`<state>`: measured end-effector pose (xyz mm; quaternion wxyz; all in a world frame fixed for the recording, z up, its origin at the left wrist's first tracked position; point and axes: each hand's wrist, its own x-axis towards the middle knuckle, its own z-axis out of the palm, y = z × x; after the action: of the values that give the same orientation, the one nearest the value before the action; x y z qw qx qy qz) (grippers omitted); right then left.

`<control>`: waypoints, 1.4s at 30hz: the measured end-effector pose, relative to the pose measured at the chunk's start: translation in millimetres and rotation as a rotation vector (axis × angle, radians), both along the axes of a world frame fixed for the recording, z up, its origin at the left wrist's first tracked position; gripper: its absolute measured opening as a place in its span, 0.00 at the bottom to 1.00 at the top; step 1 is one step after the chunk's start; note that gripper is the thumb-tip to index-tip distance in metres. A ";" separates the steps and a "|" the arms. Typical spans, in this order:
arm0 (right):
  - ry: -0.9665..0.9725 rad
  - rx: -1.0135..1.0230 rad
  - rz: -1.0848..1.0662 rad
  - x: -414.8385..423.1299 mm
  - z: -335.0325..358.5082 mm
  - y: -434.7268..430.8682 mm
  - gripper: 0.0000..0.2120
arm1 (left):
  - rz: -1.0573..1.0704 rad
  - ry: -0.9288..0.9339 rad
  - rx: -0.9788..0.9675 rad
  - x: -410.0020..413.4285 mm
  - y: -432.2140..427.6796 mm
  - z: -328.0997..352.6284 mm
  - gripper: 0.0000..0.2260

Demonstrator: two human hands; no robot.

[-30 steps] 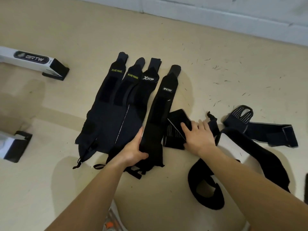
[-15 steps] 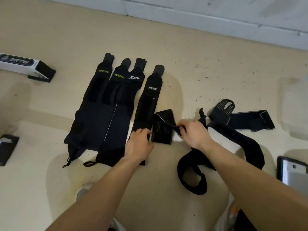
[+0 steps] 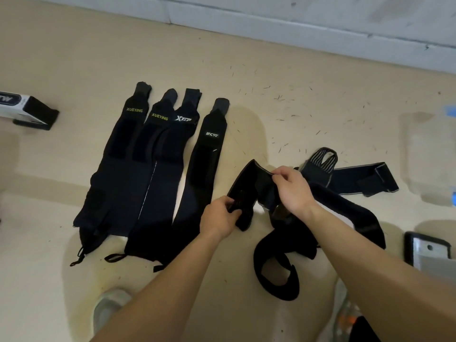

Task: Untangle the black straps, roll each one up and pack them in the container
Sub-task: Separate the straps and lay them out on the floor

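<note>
Change: a second ago the left hand (image 3: 218, 218) lay on the MCYO strap (image 3: 204, 164) and the right hand (image 3: 292, 191) pressed flat on a folded short strap (image 3: 249, 183) on the floor (image 3: 271, 70). Now both hands have that short strap lifted. The left pinches its near end and the right pinches its far edge, so it opens into a curved band.

Likely meaning: the fifth strap is being pulled free and straightened, and no rolling has started yet.

Four straps (image 3: 153, 174) lie flat side by side mid-floor, left of the hands, tabs toward the wall. They are matte black fabric with printed logos and thin loops at the near ends.

Right of the hands, still tangled: a thick padded strap (image 3: 276, 265) curled into a loop, and a thinner strap with a grey-striped elastic end (image 3: 355, 176).

The container (image 3: 429, 154) looks translucent plastic. It sits near the floor's right edge, well apart from the held strap, with nothing visible inside.
</note>
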<state>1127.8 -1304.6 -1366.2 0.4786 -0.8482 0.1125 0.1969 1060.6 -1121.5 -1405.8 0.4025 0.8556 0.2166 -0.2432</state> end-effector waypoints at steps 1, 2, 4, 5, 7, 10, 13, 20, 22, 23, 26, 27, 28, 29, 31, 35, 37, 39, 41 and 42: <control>-0.007 0.010 -0.019 1.5 -2.1 0.1 0.12 | -0.043 -0.011 -0.031 0.1 2.1 0.4 0.14; -0.007 0.026 -0.048 2.8 -2.9 -0.2 0.12 | -0.100 -0.017 -0.042 -0.3 4.9 1.6 0.12; 0.023 0.088 -0.122 5.7 -1.4 -1.0 0.12 | -0.273 0.000 0.028 -2.5 12.2 4.8 0.14; 0.043 0.143 -0.163 7.0 0.5 -1.3 0.12 | -0.392 0.022 0.091 -3.8 16.0 8.7 0.17; 0.076 0.242 -0.212 8.3 6.4 -2.6 0.11 | -0.625 0.083 0.202 -5.5 21.7 19.2 0.20; 0.112 0.294 -0.203 8.9 16.2 -4.0 0.10 | -0.827 0.204 0.236 -2.0 24.6 32.7 0.21; 0.155 0.327 -0.209 7.7 28.7 -3.5 0.09 | -0.753 0.265 0.204 9.8 21.2 54.9 0.16; 0.117 0.400 -0.159 -7.9 68.7 -1.0 0.08 | 0.037 0.071 -0.421 25.2 -5.2 107.2 0.25; 0.093 0.404 -0.143 -15.3 81.0 0.7 0.09 | 0.152 0.043 -0.475 22.0 -13.3 117.5 0.17; 0.078 0.398 -0.138 -19.0 87.0 1.3 0.08 | 0.192 0.021 -0.484 20.1 -15.5 121.1 0.14; 0.056 0.398 -0.097 -32.5 105.9 1.1 0.05 | 0.274 -0.017 -0.530 13.5 -17.3 134.3 0.09; 0.054 0.411 -0.059 -37.4 112.3 1.1 0.06 | 0.287 -0.022 -0.544 11.8 -16.7 139.6 0.09; 0.050 0.415 -0.010 -41.8 118.0 1.0 0.07 | 0.295 -0.035 -0.539 10.1 -15.9 146.0 0.08; 0.046 0.404 0.040 -45.7 124.0 1.2 0.08 | 0.296 -0.056 -0.516 8.5 -15.1 153.5 0.08; 0.037 0.365 0.113 -50.9 134.8 1.2 0.09 | 0.282 -0.105 -0.453 5.5 -12.2 170.6 0.08; -0.024 0.152 0.290 -57.4 153.0 -8.9 0.10 | 0.204 -0.204 -0.371 1.1 -3.8 211.6 0.06; -0.061 -0.002 0.403 -60.2 162.7 -16.7 0.10 | 0.166 -0.255 -0.344 -0.4 -0.4 229.8 0.05; -0.117 -0.116 0.488 -62.7 175.0 -21.7 0.08 | 0.118 -0.308 -0.338 -5.0 -0.4 247.9 0.04; -0.199 -0.154 0.535 -63.7 187.2 -23.5 0.05 | 0.090 -0.373 -0.338 -8.8 -1.2 265.0 0.05; -0.206 -0.117 0.525 -64.8 193.3 -23.7 0.06 | 0.103 -0.408 -0.357 -10.2 -1.4 274.1 0.05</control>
<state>1063.0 -1328.3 -1172.9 0.3704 -0.8900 -0.1490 0.2203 1050.4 -1122.9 -1131.7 0.5939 0.7903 0.1282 -0.0793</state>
